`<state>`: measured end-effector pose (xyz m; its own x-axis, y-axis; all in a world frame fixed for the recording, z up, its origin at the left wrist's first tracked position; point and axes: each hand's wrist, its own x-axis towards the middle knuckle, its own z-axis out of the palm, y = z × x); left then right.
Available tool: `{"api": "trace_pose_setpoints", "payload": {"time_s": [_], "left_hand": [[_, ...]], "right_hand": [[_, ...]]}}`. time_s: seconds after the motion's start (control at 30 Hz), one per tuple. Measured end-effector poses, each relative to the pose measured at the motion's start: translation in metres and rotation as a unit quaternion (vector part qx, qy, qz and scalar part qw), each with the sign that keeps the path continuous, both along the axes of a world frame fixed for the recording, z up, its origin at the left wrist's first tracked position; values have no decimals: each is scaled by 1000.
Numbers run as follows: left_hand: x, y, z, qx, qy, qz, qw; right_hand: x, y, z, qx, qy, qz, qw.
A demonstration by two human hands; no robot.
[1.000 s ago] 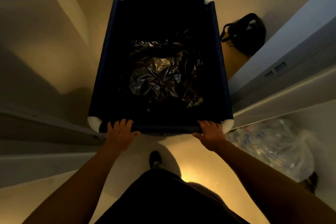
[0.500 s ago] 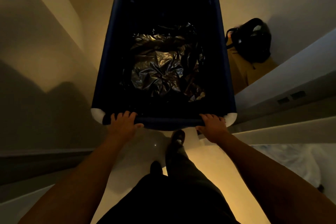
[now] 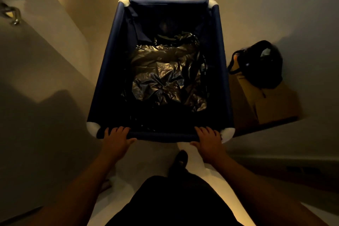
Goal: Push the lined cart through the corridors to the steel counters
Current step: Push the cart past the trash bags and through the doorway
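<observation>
A deep cart with a dark blue padded rim (image 3: 108, 64) and white corner caps fills the middle of the dim corridor. A crumpled black plastic liner (image 3: 165, 77) lies in its bottom. My left hand (image 3: 115, 139) grips the near rim beside the left corner cap. My right hand (image 3: 207, 138) grips the same rim beside the right corner cap. My dark trousers and one shoe (image 3: 180, 158) show below the cart. No steel counters are in view.
Walls run close along both sides. A brown cardboard box (image 3: 271, 104) with a black bag (image 3: 262, 64) on top stands right of the cart, against the wall. A metal door handle (image 3: 12, 14) sticks out at far left. The lit floor continues ahead past the cart.
The cart has rolled forward through a doorway; the door frames on both sides have dropped behind. The box with the black bag has come alongside the cart's right. Both hands keep their grip.
</observation>
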<state>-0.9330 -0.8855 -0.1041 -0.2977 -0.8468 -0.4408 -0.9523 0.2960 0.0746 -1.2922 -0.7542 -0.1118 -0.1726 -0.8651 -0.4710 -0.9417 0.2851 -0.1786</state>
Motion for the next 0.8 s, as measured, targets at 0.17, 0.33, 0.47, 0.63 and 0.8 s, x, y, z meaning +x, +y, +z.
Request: {"api": "trace_pose_setpoints", "payload": {"time_s": [0.17,0.33,0.47,0.63,0.8], "left_hand": [[-17,-32,-2,-15,-5,11,1000],[-32,-64,-11,-41,4,22,999],[-41,-91,-20,-71,36,23,997],[-44,-150,-15,48,3,-21,999],[-58,-201,-19,52,9,-52,997]], "right_hand": [[-18,-35,-5,-18,-4,7,1000],[-37,-70,-5,-20,-14,13,1000],[-52,-101,-5,-27,-13,22,999],[-68,-139,-6,-20,-10,26,999],[-88,-189,-6,-30,8,36,999]]}}
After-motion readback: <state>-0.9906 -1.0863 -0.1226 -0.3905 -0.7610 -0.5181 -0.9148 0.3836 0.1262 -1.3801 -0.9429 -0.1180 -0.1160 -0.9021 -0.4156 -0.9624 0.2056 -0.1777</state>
